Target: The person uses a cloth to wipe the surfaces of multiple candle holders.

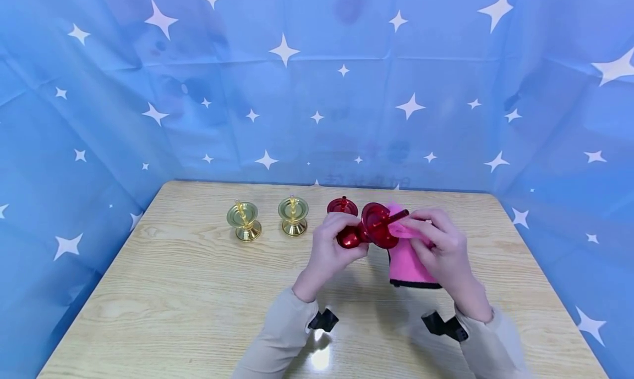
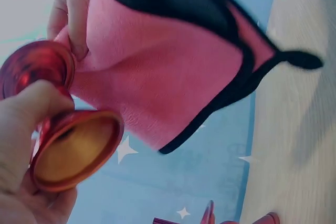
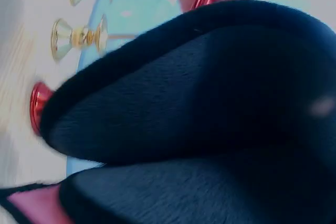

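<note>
Above table (image 1: 173, 296) | left grip (image 1: 327, 242) holds red stand (image 1: 378, 228) | right grip (image 1: 444, 248) pinches cloth (image 1: 411, 263)

A table (image 1: 163, 313) with a pale wood-grain top and rounded back corners carries three footed holders near its back edge, with soft shadows and a bright patch of reflected light (image 1: 320, 358) nearer its front. Left of the middle stands a gold holder (image 1: 248, 231), and near it, apart, a second gold holder (image 1: 294, 226), both upright on flared feet, each with a wide dish on top and a thin stem rising from it. Further right, apart from these, stands a red holder (image 1: 342, 205) with its dish uppermost, its lower part hidden in the head view
</note>
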`<action>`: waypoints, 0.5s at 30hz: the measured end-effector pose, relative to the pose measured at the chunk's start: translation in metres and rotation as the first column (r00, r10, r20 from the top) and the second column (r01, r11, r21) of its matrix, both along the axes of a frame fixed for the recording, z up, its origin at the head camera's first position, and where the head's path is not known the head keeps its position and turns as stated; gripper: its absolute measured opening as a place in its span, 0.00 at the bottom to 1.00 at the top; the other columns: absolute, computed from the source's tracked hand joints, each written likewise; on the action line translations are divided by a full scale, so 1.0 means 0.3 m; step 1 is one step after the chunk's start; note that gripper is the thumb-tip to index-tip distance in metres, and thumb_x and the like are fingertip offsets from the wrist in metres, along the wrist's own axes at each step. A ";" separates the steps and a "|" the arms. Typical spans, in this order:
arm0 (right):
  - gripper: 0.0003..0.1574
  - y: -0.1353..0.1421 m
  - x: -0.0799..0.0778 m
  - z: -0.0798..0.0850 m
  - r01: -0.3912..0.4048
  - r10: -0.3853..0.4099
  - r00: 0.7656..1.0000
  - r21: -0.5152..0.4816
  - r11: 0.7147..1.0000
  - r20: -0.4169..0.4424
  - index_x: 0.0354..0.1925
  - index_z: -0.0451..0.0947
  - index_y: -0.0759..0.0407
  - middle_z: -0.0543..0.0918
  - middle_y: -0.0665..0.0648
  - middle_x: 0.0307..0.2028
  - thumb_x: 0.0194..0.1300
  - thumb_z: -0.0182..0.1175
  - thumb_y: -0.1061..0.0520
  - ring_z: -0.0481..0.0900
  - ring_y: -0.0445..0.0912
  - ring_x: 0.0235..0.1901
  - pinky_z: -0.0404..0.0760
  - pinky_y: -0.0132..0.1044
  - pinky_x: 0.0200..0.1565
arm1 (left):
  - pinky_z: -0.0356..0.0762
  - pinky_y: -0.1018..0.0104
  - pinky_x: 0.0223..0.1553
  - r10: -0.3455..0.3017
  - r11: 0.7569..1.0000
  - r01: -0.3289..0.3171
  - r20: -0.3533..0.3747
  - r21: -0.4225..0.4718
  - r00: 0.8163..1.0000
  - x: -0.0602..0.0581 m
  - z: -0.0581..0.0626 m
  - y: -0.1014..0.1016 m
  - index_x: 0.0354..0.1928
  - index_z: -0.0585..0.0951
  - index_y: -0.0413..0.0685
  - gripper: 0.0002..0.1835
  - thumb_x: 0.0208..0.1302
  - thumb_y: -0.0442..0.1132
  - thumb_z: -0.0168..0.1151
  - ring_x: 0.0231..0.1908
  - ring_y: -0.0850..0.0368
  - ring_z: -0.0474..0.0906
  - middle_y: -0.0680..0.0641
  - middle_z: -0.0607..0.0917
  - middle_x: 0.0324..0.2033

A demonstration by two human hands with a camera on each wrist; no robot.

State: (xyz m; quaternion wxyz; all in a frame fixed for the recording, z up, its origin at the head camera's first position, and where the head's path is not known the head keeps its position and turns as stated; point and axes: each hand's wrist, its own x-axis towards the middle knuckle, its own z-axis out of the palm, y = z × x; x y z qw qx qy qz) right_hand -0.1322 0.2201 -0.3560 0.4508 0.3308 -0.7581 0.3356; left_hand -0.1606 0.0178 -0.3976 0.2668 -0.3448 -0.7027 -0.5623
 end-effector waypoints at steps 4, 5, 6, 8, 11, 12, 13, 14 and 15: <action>0.12 -0.026 0.064 -0.006 0.080 -0.079 0.991 0.002 0.997 0.104 0.32 0.84 0.67 0.80 0.63 0.33 0.55 0.54 0.63 0.74 0.47 0.29 0.68 0.23 0.26 | 0.75 0.64 0.45 0.124 0.992 -0.124 -0.033 0.008 0.992 0.003 0.000 0.009 0.36 0.81 0.41 0.16 0.39 0.29 0.70 0.41 0.51 0.76 0.45 0.84 0.35; 0.13 -0.038 0.079 -0.005 0.094 -0.093 0.988 -0.006 0.996 0.122 0.33 0.84 0.67 0.80 0.63 0.33 0.51 0.55 0.65 0.73 0.45 0.28 0.67 0.23 0.24 | 0.75 0.64 0.45 0.155 0.988 -0.156 -0.046 0.000 0.987 0.005 0.002 0.011 0.36 0.81 0.41 0.16 0.39 0.29 0.69 0.42 0.51 0.75 0.45 0.84 0.35; 0.14 -0.052 0.093 -0.003 0.104 -0.100 0.985 -0.019 0.994 0.137 0.33 0.84 0.67 0.80 0.63 0.33 0.48 0.55 0.67 0.73 0.44 0.27 0.67 0.23 0.23 | 0.75 0.63 0.46 0.188 0.982 -0.189 -0.064 -0.011 0.980 0.008 0.005 0.014 0.35 0.81 0.41 0.15 0.39 0.29 0.69 0.42 0.51 0.75 0.45 0.84 0.35; 0.16 -0.080 0.118 0.003 0.125 -0.118 0.981 -0.033 0.992 0.154 0.35 0.84 0.67 0.81 0.62 0.33 0.45 0.57 0.69 0.73 0.44 0.26 0.67 0.23 0.22 | 0.74 0.63 0.49 0.258 0.963 -0.266 -0.120 -0.048 0.959 0.013 0.010 0.021 0.35 0.81 0.39 0.14 0.40 0.29 0.68 0.43 0.50 0.75 0.44 0.83 0.36; 0.18 -0.120 0.143 0.014 0.151 -0.137 0.976 -0.072 0.986 0.168 0.37 0.84 0.67 0.81 0.62 0.35 0.44 0.60 0.71 0.76 0.45 0.26 0.67 0.21 0.23 | 0.72 0.63 0.51 0.340 0.921 -0.373 -0.233 -0.115 0.911 0.020 0.013 0.031 0.34 0.81 0.39 0.13 0.40 0.31 0.68 0.43 0.50 0.75 0.44 0.82 0.36; 0.18 -0.131 0.147 0.018 0.158 -0.143 0.975 -0.085 0.984 0.168 0.38 0.84 0.67 0.82 0.61 0.35 0.44 0.61 0.71 0.77 0.46 0.27 0.69 0.20 0.24 | 0.72 0.63 0.51 0.362 0.904 -0.408 -0.274 -0.130 0.891 0.021 0.010 0.034 0.33 0.81 0.39 0.13 0.40 0.31 0.68 0.43 0.50 0.75 0.44 0.82 0.35; 0.18 -0.142 0.150 0.022 0.161 -0.142 0.976 -0.102 0.982 0.167 0.38 0.84 0.67 0.82 0.61 0.35 0.44 0.61 0.72 0.78 0.47 0.28 0.70 0.20 0.26 | 0.72 0.64 0.52 0.378 0.889 -0.436 -0.310 -0.143 0.873 0.023 0.008 0.037 0.33 0.81 0.39 0.13 0.40 0.31 0.67 0.42 0.50 0.75 0.45 0.82 0.35; 0.18 -0.152 0.151 0.026 0.164 -0.143 0.976 -0.119 0.979 0.164 0.38 0.84 0.67 0.82 0.61 0.35 0.44 0.61 0.72 0.79 0.47 0.28 0.71 0.20 0.27 | 0.72 0.63 0.52 0.387 0.878 -0.455 -0.337 -0.149 0.858 0.024 0.006 0.040 0.33 0.81 0.40 0.13 0.39 0.31 0.67 0.42 0.50 0.75 0.45 0.82 0.35; 0.18 -0.161 0.150 0.029 0.168 -0.146 0.976 -0.134 0.977 0.159 0.38 0.84 0.67 0.83 0.61 0.34 0.44 0.61 0.72 0.79 0.47 0.28 0.71 0.19 0.28 | 0.72 0.63 0.51 0.396 0.868 -0.473 -0.362 -0.152 0.844 0.025 0.004 0.041 0.33 0.81 0.40 0.13 0.39 0.31 0.67 0.42 0.50 0.75 0.45 0.82 0.34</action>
